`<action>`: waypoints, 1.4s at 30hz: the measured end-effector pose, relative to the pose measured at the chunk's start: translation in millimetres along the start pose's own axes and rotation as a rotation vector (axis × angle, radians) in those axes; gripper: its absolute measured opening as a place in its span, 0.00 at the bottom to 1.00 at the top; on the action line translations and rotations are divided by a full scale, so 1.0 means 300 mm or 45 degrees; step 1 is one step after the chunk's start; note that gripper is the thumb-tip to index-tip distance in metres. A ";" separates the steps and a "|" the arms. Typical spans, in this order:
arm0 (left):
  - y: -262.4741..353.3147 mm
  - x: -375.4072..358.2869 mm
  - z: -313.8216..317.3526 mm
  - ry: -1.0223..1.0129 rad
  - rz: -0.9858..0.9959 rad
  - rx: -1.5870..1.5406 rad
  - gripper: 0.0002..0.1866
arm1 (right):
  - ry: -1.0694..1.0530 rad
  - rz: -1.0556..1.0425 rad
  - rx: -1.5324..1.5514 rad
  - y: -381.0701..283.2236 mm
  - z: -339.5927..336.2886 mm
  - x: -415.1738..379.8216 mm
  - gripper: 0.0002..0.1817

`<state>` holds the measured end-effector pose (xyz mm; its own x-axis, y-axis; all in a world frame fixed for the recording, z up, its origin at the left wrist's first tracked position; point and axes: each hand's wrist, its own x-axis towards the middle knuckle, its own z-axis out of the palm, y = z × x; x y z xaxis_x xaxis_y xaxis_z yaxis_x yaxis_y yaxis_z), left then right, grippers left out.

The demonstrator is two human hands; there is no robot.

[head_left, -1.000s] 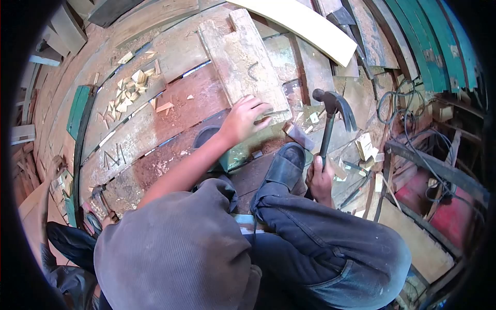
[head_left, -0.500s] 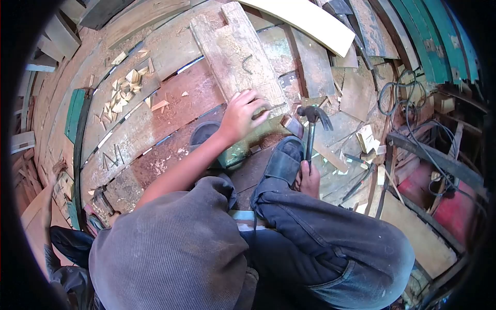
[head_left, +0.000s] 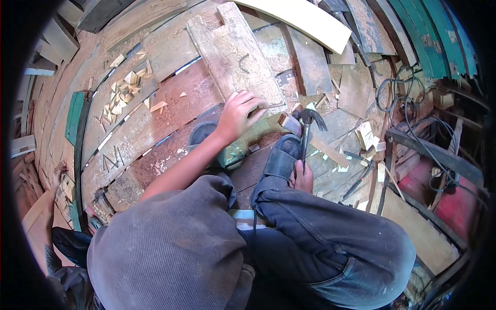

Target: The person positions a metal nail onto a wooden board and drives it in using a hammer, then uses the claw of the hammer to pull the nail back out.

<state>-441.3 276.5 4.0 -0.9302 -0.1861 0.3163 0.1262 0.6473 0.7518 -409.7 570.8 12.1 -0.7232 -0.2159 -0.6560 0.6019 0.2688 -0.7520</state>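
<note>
My left hand (head_left: 238, 114) is closed at the near end of a notched wooden board (head_left: 235, 46), pinching a thin nail-like rod (head_left: 276, 105) that sticks out to the right along the board's end. A curved dark piece of metal (head_left: 244, 64) lies on top of the board. Down beside my right shoe, my right hand (head_left: 301, 178) grips the handle of a claw hammer (head_left: 306, 132). Its head is up, a short way right of the rod and near a small wooden block (head_left: 290, 124).
Wood offcuts (head_left: 123, 93) lie on the plank floor at left. Another hammer (head_left: 103, 200) rests near a green-painted piece (head_left: 75, 117). A co-worker's hand (head_left: 59, 173) shows at far left. Cables (head_left: 408, 98) and a red object (head_left: 454, 206) are at right, a pale board (head_left: 310, 23) ahead.
The hammer has shifted slightly left and down, its head tilting nearer the small block. My left hand stays at the board's end with its fingers a little more closed.
</note>
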 end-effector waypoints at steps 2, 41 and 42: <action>-0.003 -0.001 -0.003 0.011 -0.017 -0.056 0.06 | -0.014 0.002 0.018 0.010 -0.005 0.004 0.18; -0.029 -0.073 -0.101 0.016 -0.057 0.264 0.09 | 0.020 -0.020 -0.054 -0.008 0.005 0.007 0.21; -0.031 -0.075 -0.101 0.019 -0.067 0.264 0.09 | 0.018 -0.015 -0.053 -0.004 0.004 0.008 0.20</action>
<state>-411.1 252.2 7.3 -0.9281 -0.2337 0.2897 0.0026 0.7742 0.6329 -411.7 568.8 11.4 -0.7352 -0.2061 -0.6457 0.5786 0.3055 -0.7563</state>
